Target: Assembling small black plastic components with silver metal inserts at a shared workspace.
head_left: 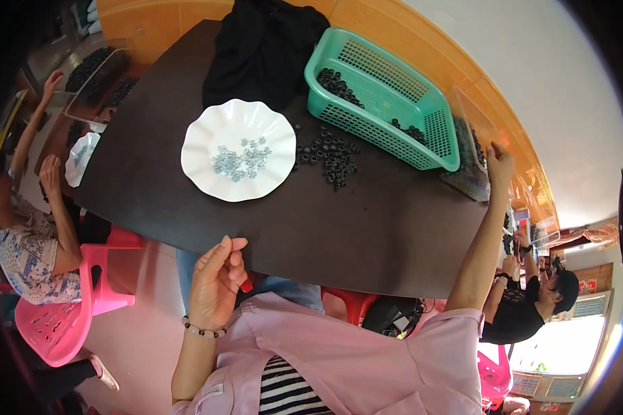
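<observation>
While the right hand reaches to the clear bin at the right end of the tabletop, its fingertips are partly hidden, so whether that grip is closed on anything cannot be told. The left hand is raised by the near edge, thumb and index tips close together; I cannot tell whether something tiny sits between them.

The bin, with dark pieces inside, stands just beside the green basket, which hides part of it. The basket's near wall cuts off the lower part of the black beads within. More black pieces lie loose between the basket and the white plate, whose wavy rim encircles small clear pieces, too fine to make out singly.

Bare tabletop runs from plate and basket to the curved near edge. A pale label on the pink shirt is too small to read. At far left, a seated co-worker is partly lost in the dark rim.
</observation>
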### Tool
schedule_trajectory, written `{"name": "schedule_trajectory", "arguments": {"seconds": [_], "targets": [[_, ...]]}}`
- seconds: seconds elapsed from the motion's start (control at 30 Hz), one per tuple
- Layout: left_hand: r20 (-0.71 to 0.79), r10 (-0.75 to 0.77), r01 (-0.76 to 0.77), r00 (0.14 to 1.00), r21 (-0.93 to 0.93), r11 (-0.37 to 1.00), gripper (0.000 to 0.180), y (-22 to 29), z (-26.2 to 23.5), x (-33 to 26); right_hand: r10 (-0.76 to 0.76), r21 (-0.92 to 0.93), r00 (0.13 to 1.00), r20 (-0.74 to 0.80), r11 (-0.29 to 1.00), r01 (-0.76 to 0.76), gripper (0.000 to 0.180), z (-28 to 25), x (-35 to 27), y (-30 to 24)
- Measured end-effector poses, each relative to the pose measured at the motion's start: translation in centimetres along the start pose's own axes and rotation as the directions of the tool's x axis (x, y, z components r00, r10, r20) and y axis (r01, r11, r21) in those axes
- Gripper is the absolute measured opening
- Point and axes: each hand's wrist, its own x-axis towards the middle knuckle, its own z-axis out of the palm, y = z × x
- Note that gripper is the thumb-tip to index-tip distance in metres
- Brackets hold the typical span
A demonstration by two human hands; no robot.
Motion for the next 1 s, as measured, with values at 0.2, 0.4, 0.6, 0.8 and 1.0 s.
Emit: {"name": "schedule_trajectory", "arguments": {"seconds": [0.2,0.4,0.6,0.8,1.0], "targets": [[-0.013,0.020,-0.020,1.000,0.014,1.000,0.024,0.0,-0.3,-0.3,-0.409,0.505,0.910,-0.065,0.773,0.384,0.018,0.6,-8.5,-16.2],[-0.025,0.014,-0.014,1.000,-0.003,1.000,0.024,0.1,-0.2,-0.5,-0.719,0.616,0.651,0.242,0.633,0.469,0.021,3.3,-15.4,-24.2],[0.000,0.023,-0.023,1.000,0.009,1.000,0.024,-0.1,-0.2,-0.5,-0.836,0.600,0.514,0.192,0.515,0.613,0.025,6.1,-16.7,-27.6],[-0.007,0.019,-0.019,1.000,0.046,0.999,0.026,0.1,-0.3,-0.6,-0.822,0.541,0.532,0.203,0.547,0.639,0.025,7.7,-17.2,-28.9],[-0.005,0.007,-0.007,1.000,0.052,0.999,0.026,0.2,-0.1,-0.5,-0.811,0.512,0.542,0.219,0.569,0.644,0.022,8.7,-17.3,-28.9]]}}
